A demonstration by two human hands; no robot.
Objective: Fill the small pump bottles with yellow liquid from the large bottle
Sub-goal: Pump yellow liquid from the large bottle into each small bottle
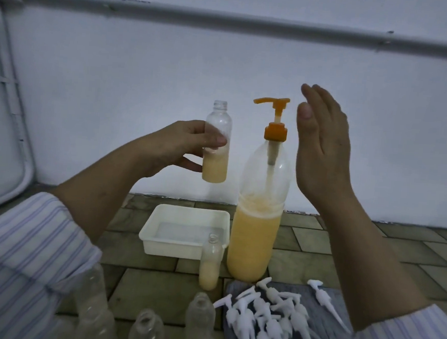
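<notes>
Left hand grips half-filled small bottle left of large pump bottle; right hand open, raised just right of orange pump.

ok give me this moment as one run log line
left hand: holds small bottle, part full, uncapped | right hand: open beside orange pump | large bottle: upright, about half full
</notes>
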